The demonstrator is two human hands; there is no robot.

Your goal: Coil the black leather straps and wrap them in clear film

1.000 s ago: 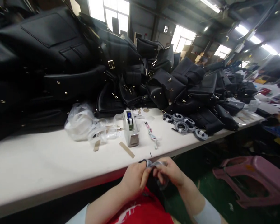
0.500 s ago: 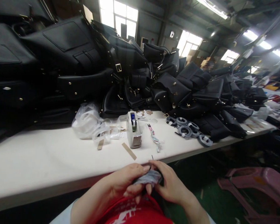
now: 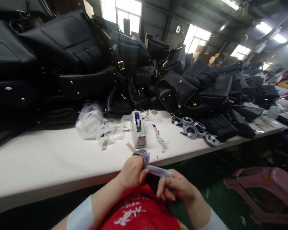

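Observation:
Both my hands are closed on a grey strap (image 3: 156, 170) just in front of the white table's near edge (image 3: 62, 188). My left hand (image 3: 132, 172) grips one end, which curls up over its fingers. My right hand (image 3: 177, 188) pinches the other end, lower and to the right. Above my hands on the table stand a white tape dispenser (image 3: 138, 129) and small pink scissors (image 3: 158, 136).
A high heap of black leather handbags (image 3: 91, 64) fills the table's back. Several coiled grey straps (image 3: 192, 129) lie right of the dispenser, crumpled clear plastic bags (image 3: 93, 123) to its left. A pink plastic stool (image 3: 266, 195) stands on the floor at right.
My left hand has risen to the table edge, stretching the strap out; my right hand has dropped a little. The camera has shifted slightly.

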